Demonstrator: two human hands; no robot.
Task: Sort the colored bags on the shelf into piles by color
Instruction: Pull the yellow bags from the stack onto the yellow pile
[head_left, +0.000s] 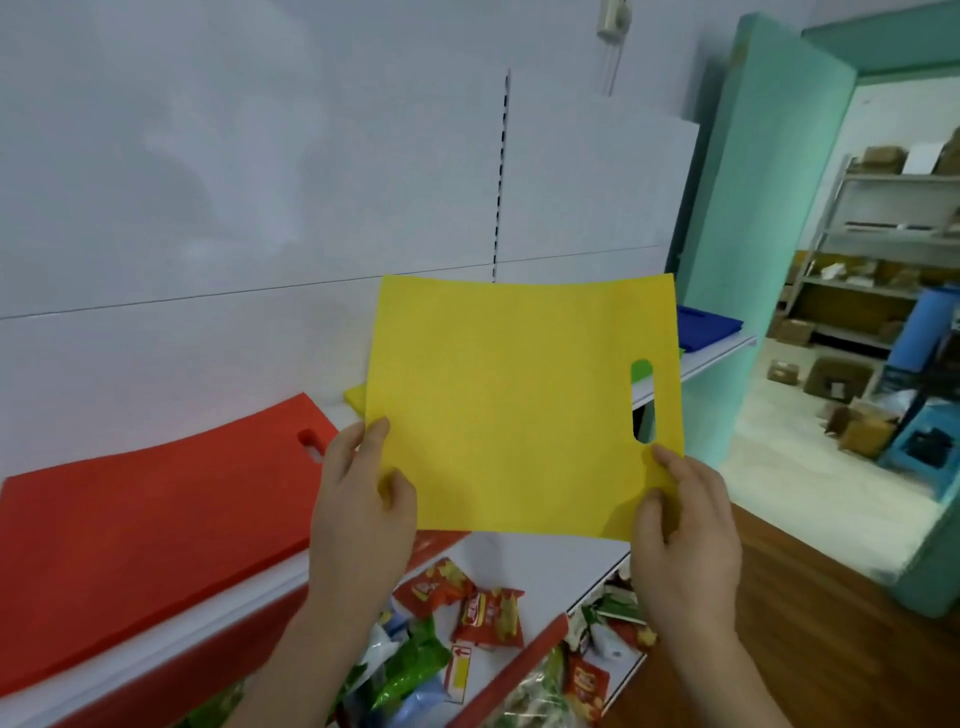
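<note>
A flat yellow bag (509, 405) with an oval handle cutout is held up in front of the white shelf (711, 358). My left hand (358, 499) pinches its lower left corner and my right hand (680, 525) pinches its lower right edge just below the cutout. A pile of red bags (145, 525) lies on the shelf at the left. Behind the held bag, a corner of another yellow bag (356, 396) shows on the shelf. A bit of green bag (641, 370) shows through the cutout. Blue bags (706, 326) lie at the shelf's far right end.
Below the shelf, a lower tier holds several snack packets (483, 608) in red and green wrappers. A teal door frame (753, 249) stands right of the shelf. Beyond it is a storeroom with metal racks (883, 249) and cardboard boxes on the floor.
</note>
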